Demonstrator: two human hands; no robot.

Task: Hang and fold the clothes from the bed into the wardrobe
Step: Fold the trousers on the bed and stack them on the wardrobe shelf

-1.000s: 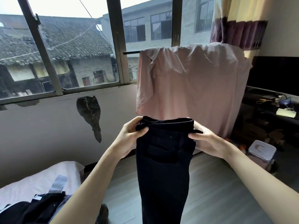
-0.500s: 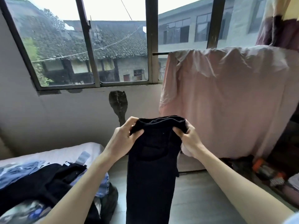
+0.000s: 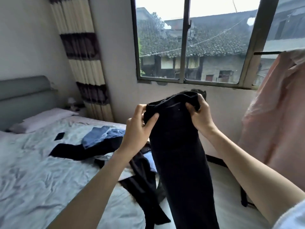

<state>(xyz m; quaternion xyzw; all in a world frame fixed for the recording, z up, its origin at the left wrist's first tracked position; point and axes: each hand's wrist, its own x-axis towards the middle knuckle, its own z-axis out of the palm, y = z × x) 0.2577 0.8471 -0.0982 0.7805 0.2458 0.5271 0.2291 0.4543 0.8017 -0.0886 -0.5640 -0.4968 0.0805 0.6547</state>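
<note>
Trousers (image 3: pixel 179 154), black, hang before me: my left hand (image 3: pixel 137 128) and right hand (image 3: pixel 200 115) pinch the waistband; bed (image 3: pixel 41 171) clothes at nine o'clock.

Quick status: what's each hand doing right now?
Left hand: grips the waistband of the black trousers.
Right hand: grips the waistband's other end.

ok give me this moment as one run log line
left hand: grips trousers waistband | right hand: grips waistband | trousers: hanging above bed | clothes pile: on bed
</note>
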